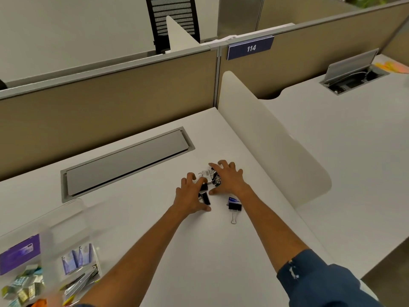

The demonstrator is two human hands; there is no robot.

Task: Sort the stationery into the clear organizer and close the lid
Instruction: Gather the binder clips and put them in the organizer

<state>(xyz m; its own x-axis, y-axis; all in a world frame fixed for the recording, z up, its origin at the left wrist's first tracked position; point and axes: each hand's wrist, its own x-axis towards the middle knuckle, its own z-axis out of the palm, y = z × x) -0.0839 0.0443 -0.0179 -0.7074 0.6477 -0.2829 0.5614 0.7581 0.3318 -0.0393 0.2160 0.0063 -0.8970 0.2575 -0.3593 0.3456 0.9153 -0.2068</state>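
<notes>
Both hands reach over the white surface (155,229) toward a small heap of binder clips (210,177) near the curved white divider (265,140). The left hand (191,196) has its fingers spread and curled over the heap's near side, with nothing held; the right hand (229,179) is splayed flat over its far side, also with nothing held. One black binder clip (234,206) lies apart, its wire handle pointing toward the person. The clear organizer (46,244) sits at lower left, open, with packets inside.

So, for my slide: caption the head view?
Both hands gather binder clips on a white desk.
</notes>
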